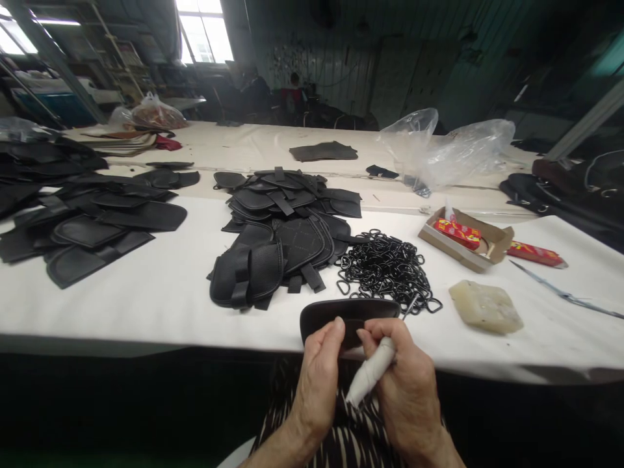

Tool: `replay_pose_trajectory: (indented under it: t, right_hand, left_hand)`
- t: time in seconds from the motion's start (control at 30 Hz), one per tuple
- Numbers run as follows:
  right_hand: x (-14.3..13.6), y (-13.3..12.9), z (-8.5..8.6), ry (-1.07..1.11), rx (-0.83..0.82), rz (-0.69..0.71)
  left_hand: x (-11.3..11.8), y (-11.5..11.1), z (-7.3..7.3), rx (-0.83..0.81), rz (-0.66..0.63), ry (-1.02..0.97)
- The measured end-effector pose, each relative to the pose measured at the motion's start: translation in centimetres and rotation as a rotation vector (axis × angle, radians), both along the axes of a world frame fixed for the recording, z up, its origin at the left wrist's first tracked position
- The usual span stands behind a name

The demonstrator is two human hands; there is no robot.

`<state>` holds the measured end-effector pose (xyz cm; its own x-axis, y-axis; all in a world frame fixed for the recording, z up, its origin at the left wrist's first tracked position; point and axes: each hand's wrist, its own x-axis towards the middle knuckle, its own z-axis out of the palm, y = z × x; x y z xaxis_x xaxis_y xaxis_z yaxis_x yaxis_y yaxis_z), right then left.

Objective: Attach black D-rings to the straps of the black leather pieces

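Note:
My left hand (319,374) is closed on the left side of a curved black leather piece (316,318), with the thumb pressed on its near face. My right hand (409,377) pinches the same piece near its middle right. In that hand there is also an awl-like tool, its handle (373,372) wrapped in white; its thin metal shaft points up and right. Just beyond the piece lies a heap of black D-rings (385,266). Behind and to the left is a pile of black padded leather pieces with straps (248,273). Fingers partly hide the piece's lower edge.
More black pieces (102,221) are piled at left. A yellowish block (485,307), an open cardboard box (453,250) with red packets, another red packet (536,253) and slim scissors (565,294) lie at right. Clear plastic bags (453,153) rest farther back.

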<state>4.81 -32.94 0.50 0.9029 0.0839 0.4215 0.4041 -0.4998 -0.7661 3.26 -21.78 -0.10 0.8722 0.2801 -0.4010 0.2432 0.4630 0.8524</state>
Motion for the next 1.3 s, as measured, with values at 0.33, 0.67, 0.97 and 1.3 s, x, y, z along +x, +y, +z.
replay_pose_trajectory:
  t: [0.33,0.67,0.97,1.3]
  right_hand:
    - [0.6,0.1,0.7,0.212,0.044,-0.025]
    - [1.3,0.4,0.9,0.232,0.014,-0.009]
    - [1.3,0.5,1.3,0.235,-0.009,-0.005]
    - [1.1,0.6,1.2,0.192,-0.029,0.047]
  left_hand:
    - [0.2,-0.9,1.9,0.111,-0.205,-0.101]
    - [0.3,-1.1,1.1,0.154,-0.151,-0.111]
    - [0.6,-1.3,0.7,0.182,-0.114,-0.120]
    - [1.2,-0.3,1.8,0.176,-0.150,-0.074]
